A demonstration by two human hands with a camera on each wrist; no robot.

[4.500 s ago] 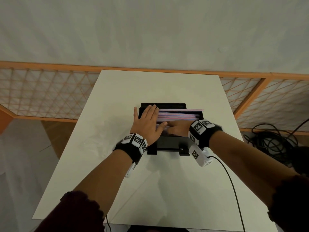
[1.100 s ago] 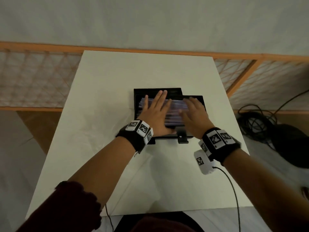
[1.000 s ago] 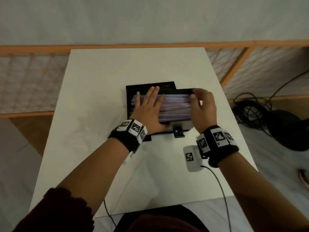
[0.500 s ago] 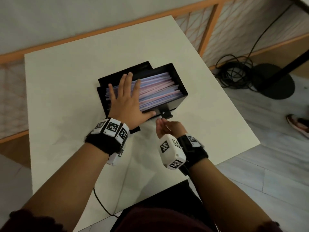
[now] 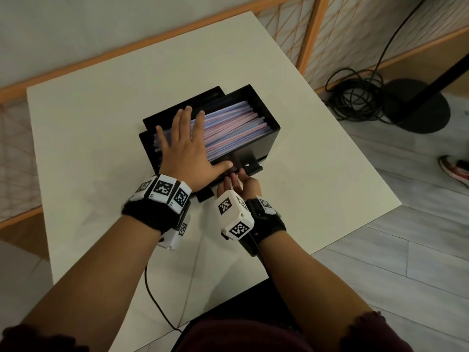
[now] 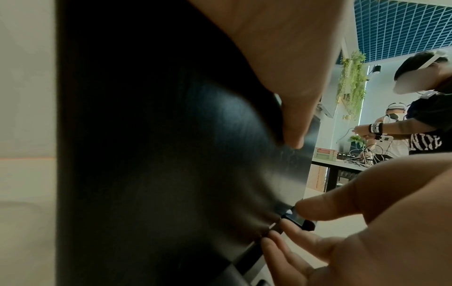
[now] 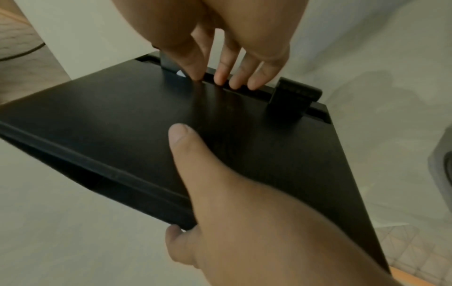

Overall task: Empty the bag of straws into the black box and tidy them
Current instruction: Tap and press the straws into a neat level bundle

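The black box (image 5: 275, 128) stands in the middle of the white table, full of pink, blue and purple straws (image 5: 233, 123) lying lengthwise. My left hand (image 5: 182, 146) lies flat on the left half of the straws with its fingers spread. Its thumb (image 7: 181, 139) hangs over the near wall (image 7: 122, 120). My right hand (image 5: 236, 184) is low in front of the box, palm up. Its fingertips (image 7: 232, 79) touch the slot along the box's base between two black tabs (image 7: 291, 98). No bag is in view.
A flat black panel (image 5: 182, 107) lies behind the box. The table's right edge (image 5: 355, 153) is close, with a coil of cables (image 5: 355, 97), a round black stand base (image 5: 416, 107) and a shoe (image 5: 454, 168) on the floor. An orange lattice fence (image 5: 291, 29) stands behind. Other people (image 6: 428, 120) work in the distance.
My right hand has left the right end of the straws and dropped to the base of the box's near wall. My left hand stays flat on the straws. The head view has swung right.
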